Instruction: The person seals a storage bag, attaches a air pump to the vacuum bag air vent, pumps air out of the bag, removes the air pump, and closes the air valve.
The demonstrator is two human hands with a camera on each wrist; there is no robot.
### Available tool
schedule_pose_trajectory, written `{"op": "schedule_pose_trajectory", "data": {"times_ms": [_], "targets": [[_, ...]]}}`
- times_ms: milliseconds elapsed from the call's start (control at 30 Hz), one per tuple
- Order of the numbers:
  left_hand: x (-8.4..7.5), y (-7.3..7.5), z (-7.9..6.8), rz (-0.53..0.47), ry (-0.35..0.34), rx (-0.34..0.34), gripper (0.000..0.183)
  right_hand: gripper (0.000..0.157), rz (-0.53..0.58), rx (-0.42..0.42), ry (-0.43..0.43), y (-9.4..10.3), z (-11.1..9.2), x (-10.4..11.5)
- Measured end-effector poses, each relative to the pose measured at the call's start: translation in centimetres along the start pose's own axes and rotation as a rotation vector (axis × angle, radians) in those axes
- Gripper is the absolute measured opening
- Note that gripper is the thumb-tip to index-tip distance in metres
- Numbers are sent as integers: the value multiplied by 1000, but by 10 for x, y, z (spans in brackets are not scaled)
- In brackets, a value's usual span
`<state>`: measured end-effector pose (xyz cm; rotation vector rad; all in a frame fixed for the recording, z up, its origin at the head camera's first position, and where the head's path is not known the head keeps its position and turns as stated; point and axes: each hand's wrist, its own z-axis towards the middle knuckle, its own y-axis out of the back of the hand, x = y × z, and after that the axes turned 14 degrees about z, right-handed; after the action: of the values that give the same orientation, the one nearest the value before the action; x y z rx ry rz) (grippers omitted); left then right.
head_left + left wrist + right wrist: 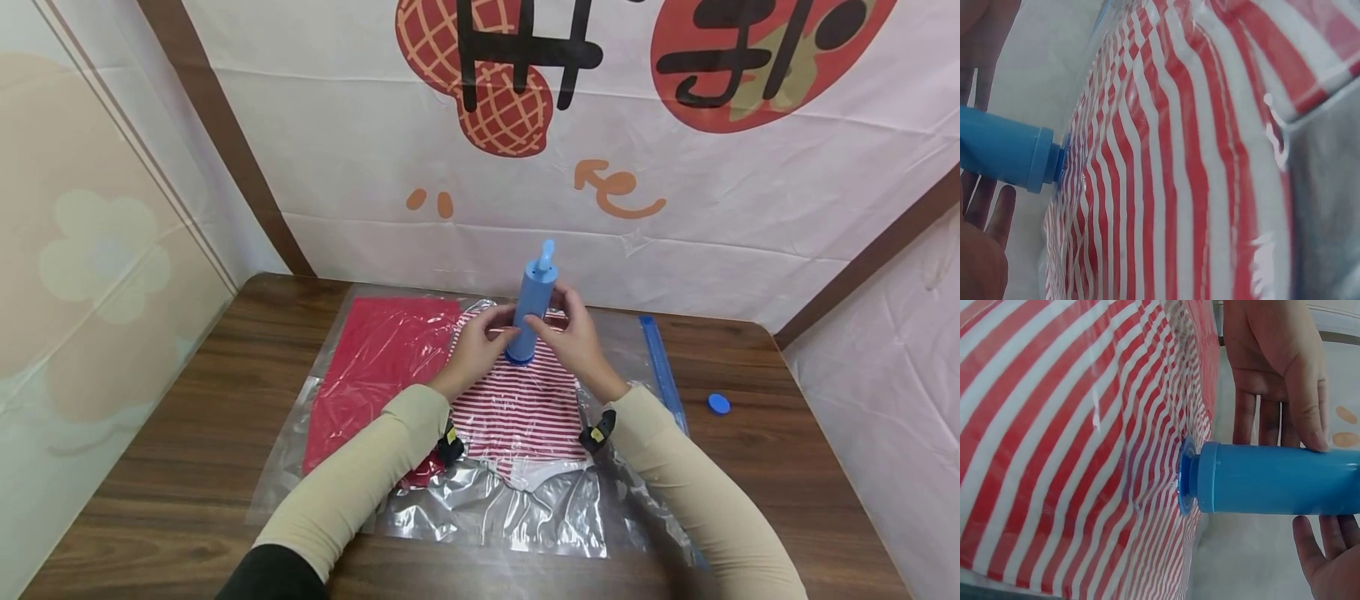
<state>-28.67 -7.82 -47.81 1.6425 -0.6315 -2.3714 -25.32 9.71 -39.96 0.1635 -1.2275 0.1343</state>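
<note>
A blue hand pump [536,304] stands nearly upright, its base at a blue round valve [1185,476] on a clear plastic bag. My left hand [482,340] holds the pump's barrel from the left, thumb tip against it and fingers reaching behind. From the right, my right hand [576,337] grips the barrel with its thumb across the front. The pump's light blue handle [547,254] points up, with neither hand on it. Red-and-white striped cloth [517,412] lies inside the bag under the pump. A red cloth [382,367] is to its left, also under shiny plastic.
A blue strip [662,367] runs along the bag's right edge. Farther right on the wooden table [780,475] lies a small round blue cap [718,404]. The bag's clear plastic [517,521] spreads toward the front edge. A printed cloth wall [337,167] stands behind the table.
</note>
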Motion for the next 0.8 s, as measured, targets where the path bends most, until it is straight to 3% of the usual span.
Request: {"op": "schedule_pose_trajectory", "data": {"times_ms": [367,600,800], "targets": [[-2,-2,1,12,14,-31,39,55,-27,-3,1,-1,1,0],[-4,-2,2,7,22,-13,48,56,-31,17,11,7,11,-34],[-6,-4,4,0,11,12,49,58,-2,24,21,9,13,-40]]}}
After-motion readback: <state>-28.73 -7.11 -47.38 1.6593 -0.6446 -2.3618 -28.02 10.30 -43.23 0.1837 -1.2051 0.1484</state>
